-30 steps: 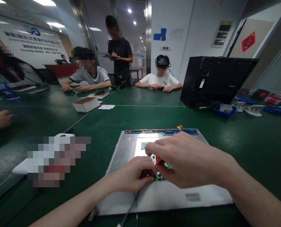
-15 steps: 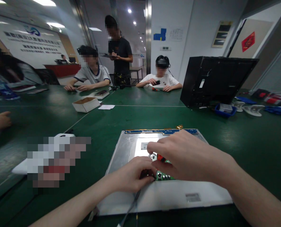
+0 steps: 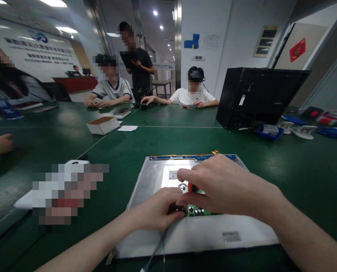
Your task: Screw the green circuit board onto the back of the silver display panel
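Observation:
A display panel [image 3: 145,189] lies back-up on the table, silver metal with a blue circuit strip [image 3: 174,158] along its far edge. On its middle sits a green circuit board [image 3: 198,211], partly covered by my hands. My right hand [image 3: 213,185] is closed round a screwdriver [image 3: 193,187], whose red-orange and black handle end shows between the fingers; its tip is hidden. Against the board's left edge, my left hand [image 3: 166,207] has its fingers curled and pinched. What they grip is hidden. Dark cables [image 3: 158,245] run from under that hand toward the near edge.
A black monitor casing [image 3: 259,98] stands at the back right beside a blue tray [image 3: 270,132]. An open white box [image 3: 102,125] and a paper slip [image 3: 128,128] lie ahead left. A white object [image 3: 77,162], partly pixelated, is nearer left. Several people are around the table.
My right hand has shifted and turned slightly, showing more of the screwdriver handle. My left hand stays put. Across the table, a person has stretched an arm out to the left; the standing person has moved left.

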Available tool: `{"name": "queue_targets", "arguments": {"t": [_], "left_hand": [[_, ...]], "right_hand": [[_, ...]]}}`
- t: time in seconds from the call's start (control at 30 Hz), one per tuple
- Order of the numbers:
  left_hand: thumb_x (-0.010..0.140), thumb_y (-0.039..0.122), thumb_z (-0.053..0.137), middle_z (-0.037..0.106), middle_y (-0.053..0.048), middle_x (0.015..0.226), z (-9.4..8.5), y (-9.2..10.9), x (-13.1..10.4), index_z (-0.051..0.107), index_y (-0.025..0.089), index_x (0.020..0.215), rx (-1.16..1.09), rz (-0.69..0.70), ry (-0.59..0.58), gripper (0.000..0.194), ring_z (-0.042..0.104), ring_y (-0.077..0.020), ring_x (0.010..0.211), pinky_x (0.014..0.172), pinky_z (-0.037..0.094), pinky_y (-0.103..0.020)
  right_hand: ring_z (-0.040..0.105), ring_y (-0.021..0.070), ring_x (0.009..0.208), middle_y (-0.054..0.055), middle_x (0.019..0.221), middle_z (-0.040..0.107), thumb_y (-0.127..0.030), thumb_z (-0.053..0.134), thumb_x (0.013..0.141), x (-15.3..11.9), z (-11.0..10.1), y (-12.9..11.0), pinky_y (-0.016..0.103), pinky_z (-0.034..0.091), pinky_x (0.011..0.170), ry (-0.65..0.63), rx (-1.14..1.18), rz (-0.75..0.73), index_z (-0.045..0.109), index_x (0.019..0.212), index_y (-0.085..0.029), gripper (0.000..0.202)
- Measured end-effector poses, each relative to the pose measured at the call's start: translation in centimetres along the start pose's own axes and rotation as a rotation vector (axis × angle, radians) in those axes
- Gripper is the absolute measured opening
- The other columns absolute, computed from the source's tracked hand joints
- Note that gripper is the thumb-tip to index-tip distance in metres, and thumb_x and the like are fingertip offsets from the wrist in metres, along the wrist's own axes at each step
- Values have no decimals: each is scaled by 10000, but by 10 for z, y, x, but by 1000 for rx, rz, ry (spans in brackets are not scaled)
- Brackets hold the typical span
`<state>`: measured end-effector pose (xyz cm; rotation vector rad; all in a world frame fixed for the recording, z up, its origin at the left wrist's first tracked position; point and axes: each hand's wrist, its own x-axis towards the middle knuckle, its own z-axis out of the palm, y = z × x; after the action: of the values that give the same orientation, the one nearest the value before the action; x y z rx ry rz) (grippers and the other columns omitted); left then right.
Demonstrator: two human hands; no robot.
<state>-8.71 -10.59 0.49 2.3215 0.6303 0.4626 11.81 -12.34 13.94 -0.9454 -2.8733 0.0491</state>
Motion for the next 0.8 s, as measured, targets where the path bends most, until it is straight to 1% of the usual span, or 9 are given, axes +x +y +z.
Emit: {"name": "queue_targets", "arguments": {"t": [0.1,0.2,0.3,0.43,0.5,0.63,0.7,0.8], "left_hand": [[825,111,605,667,-48,947,0,0,0,633,167,982,-6,7,19,170,613,-195,834,725,495,-291],[835,116,605,671,-48,950,0,0,0,635,170,968,-2,31,27,147,618,-193,836,725,500,-288],[830,108,610,671,-49,949,0,0,0,632,166,955,-13,47,25,139,624,-194,843,732,501,-287],[836,128,612,661,-40,908,0,1,0,625,165,917,18,28,37,89,608,-190,809,714,489,-281],[848,133,602,661,-34,904,-1,2,-1,629,166,934,35,2,21,96,602,-188,808,722,485,-281],[867,120,576,665,-20,904,-2,2,-2,638,172,966,21,-21,-20,129,596,-174,794,721,480,-268],[864,128,584,661,-20,885,-2,1,-1,641,173,941,20,-3,-7,106,595,-176,790,719,476,-271],[846,138,608,656,-31,867,-1,0,0,635,165,899,35,11,12,65,598,-185,787,704,471,-277]], "right_hand": [[521,121,572,-16,699,659,-292,577,924,-1,0,0,264,195,520,18,-10,-20,578,855,-209,108],[493,111,556,-16,701,650,-270,560,927,-2,0,-1,269,189,512,11,-7,-25,573,862,-200,96],[498,114,568,-10,726,653,-248,554,915,-2,-2,-2,275,198,506,-2,10,-25,561,864,-194,74],[508,116,592,-9,752,648,-226,547,901,-3,-3,-2,269,218,503,-16,45,-45,543,866,-197,45],[510,115,610,-8,784,649,-211,539,892,-4,-4,-2,262,236,506,-31,77,-72,533,893,-198,14],[526,127,659,7,843,653,-186,545,861,-5,-6,-3,258,258,517,-65,106,-99,513,939,-197,86],[533,128,667,7,847,656,-196,546,873,-5,-6,-4,256,257,521,-63,111,-96,513,953,-198,86],[521,121,630,-8,794,657,-242,557,913,-3,-4,-3,257,235,522,-36,86,-61,537,931,-205,46]]}}
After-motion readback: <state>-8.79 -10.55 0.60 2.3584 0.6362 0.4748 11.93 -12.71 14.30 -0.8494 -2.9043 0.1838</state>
